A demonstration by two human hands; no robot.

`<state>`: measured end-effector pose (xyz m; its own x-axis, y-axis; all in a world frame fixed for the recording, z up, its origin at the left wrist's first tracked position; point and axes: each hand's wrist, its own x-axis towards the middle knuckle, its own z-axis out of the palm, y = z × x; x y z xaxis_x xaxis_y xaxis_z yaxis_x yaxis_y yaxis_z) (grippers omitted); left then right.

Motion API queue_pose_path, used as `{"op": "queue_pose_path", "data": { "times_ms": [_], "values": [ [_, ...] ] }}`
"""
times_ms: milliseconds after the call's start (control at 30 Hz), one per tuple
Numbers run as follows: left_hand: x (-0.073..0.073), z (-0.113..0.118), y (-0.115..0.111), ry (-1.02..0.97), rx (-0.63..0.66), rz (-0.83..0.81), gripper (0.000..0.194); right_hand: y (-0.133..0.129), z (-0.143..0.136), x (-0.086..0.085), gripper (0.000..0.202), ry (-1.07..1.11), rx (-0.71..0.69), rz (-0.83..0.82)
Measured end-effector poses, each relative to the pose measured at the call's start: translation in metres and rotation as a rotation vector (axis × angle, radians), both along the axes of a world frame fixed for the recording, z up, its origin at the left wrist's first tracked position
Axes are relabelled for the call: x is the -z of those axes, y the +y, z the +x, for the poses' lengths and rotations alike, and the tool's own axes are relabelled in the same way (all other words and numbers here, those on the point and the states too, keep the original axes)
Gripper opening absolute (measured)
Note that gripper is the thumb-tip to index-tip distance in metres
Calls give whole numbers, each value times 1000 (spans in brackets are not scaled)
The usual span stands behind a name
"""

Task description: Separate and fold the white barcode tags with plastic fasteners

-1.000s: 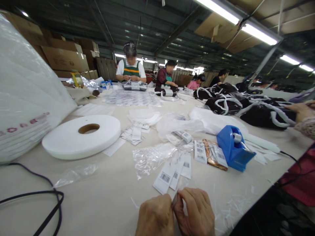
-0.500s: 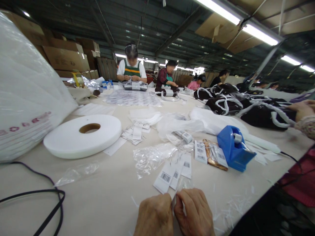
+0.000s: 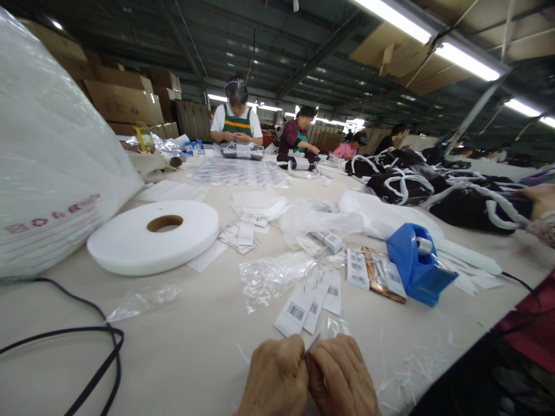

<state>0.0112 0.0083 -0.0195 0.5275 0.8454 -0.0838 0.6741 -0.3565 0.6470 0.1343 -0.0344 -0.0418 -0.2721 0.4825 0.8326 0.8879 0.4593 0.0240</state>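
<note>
My left hand and my right hand meet knuckle to knuckle at the table's near edge. Both have their fingers curled in a pinch. A thin pale sliver shows between them, the rest covered by my fingers, so I cannot make out what it is. Just beyond lie several white barcode tags, fanned out with thin strings. A small clear plastic bag lies by my right knuckles, and a crinkled clear bag sits left of the tags.
A blue tape dispenser stands right, beside a phone-like gold-edged object under tags. To the left are a white roll, a black cable and a large plastic bag. Black bags with white-wrapped handles pile up at right; co-workers sit beyond.
The view has shifted slightly, moving the table things a little rightward. My hands stay together in a pinch, and slightly more of the pale sliver shows between them.
</note>
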Motion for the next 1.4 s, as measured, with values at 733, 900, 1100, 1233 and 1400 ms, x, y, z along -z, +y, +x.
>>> {"op": "queue_pose_path", "data": {
  "times_ms": [733, 900, 1100, 1233, 1400],
  "values": [
    [-4, 4, 3, -694, -275, -586, 24, -6, -4, 19, 6, 380, 352, -124],
    [-1, 5, 1, -641, -259, -440, 27, -4, 0, 18, 9, 194, 361, -63],
    [0, 3, 2, -623, -267, -446, 26, -4, -2, 20, 12, 210, 340, -60],
    [-1, 2, 3, -624, -283, -512, 24, -2, -6, 25, 14, 202, 292, -5],
    [0, 3, 7, -647, -302, -576, 22, -6, -4, 23, 16, 221, 233, -20]
  ]
}}
